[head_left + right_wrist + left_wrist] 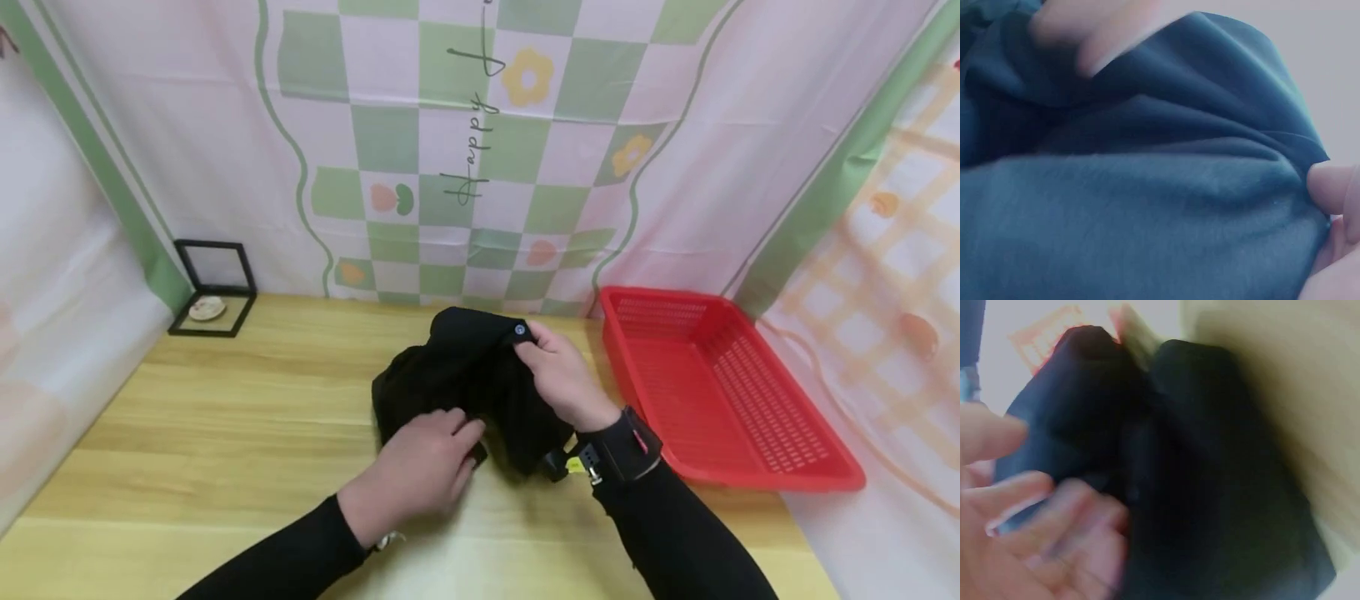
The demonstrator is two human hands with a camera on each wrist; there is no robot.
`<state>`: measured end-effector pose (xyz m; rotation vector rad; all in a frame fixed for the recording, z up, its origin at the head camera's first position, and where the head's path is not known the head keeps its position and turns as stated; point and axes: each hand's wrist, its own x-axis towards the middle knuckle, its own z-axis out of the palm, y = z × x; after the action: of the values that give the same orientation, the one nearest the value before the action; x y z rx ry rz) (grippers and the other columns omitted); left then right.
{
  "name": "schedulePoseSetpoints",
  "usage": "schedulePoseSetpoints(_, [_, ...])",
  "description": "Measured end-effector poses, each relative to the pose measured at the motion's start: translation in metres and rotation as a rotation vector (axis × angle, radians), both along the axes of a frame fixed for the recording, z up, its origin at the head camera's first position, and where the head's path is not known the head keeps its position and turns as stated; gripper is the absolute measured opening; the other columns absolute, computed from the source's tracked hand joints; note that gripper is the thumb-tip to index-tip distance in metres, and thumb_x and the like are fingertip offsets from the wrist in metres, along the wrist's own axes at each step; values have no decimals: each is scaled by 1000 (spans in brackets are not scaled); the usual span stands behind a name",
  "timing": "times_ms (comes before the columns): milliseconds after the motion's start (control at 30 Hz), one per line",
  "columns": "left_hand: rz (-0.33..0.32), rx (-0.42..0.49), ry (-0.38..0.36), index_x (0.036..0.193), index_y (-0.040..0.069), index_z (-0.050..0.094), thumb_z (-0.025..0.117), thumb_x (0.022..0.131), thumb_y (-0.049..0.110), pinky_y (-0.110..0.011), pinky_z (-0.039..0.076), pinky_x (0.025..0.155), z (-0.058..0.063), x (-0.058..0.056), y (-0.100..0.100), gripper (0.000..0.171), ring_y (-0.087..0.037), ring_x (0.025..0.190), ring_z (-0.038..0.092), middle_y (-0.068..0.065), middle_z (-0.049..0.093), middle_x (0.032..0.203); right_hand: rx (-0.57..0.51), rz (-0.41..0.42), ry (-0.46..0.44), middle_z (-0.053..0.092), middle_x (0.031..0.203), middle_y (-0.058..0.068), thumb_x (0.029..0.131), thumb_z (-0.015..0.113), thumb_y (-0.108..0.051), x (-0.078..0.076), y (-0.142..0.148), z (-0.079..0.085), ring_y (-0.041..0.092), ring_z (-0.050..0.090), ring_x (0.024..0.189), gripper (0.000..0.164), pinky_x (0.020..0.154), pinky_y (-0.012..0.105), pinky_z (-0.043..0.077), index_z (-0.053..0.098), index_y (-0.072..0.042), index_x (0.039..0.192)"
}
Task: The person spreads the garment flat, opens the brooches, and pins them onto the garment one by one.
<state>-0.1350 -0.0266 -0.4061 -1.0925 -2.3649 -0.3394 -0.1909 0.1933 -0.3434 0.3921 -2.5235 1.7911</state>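
Note:
A black cloth item (450,358) is bunched up over the wooden table in the head view; its exact kind is unclear. My right hand (566,379) pinches its upper right edge between thumb and fingers, beside a small round metal snap (520,330). My left hand (420,462) is at the cloth's lower front edge. Blurred fingers (1085,531) in the left wrist view lie over the dark cloth (1210,469), loosely bent, with a gap to the thumb. Folds of the cloth (1116,219) fill the right wrist view, where it looks bluish.
A red plastic basket (750,475) stands to the right on the table (225,433). At the back left is a small black frame (213,292) with a pale round object (207,309) in it. Patterned curtains (480,150) hang behind and at both sides.

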Motion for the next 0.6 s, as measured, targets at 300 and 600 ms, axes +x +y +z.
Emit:
schedulePoseSetpoints(300, [605,-206,-261,157,15,34,64,94,44,-68,25,107,9,-29,-34,76,-68,128,28,-42,34,144,-243,105,-159,54,134,15,107,44,-11,0,14,11,18,51,120,36,102,31,42,50,9,136])
schedulePoseSetpoints(600, [542,-33,-230,105,4,69,63,98,20,-50,47,70,7,-46,-49,18,-38,82,58,-19,61,96,-311,180,-286,52,141,13,108,41,-15,-4,24,7,16,53,124,45,103,32,43,39,6,148])
